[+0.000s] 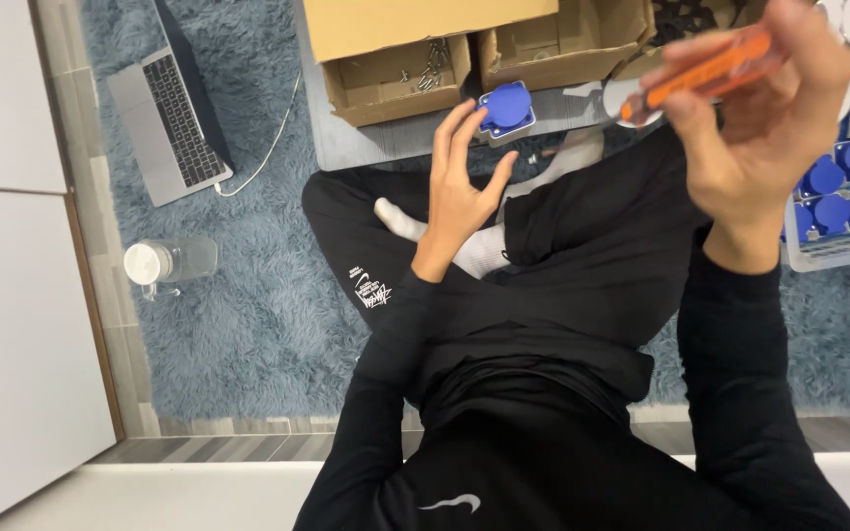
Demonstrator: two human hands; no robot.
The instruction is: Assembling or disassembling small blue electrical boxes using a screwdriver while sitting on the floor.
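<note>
Two hands: right (755,128) grips orange tool (705,71), left (459,187) open nr blue socket (507,108)

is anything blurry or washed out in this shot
Head view: the right hand and its orange tool sit close to the lens and look soft; the left hand and laptop are sharp; lighting is even, with no strong glare.

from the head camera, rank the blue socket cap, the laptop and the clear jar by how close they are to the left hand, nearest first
1. Blue socket cap: just above the open left hand, beside its fingertips.
2. Laptop: well off to the left, on the blue rug.
3. Clear jar: far left and lower, by the rug's edge; farthest by a small margin.
</note>
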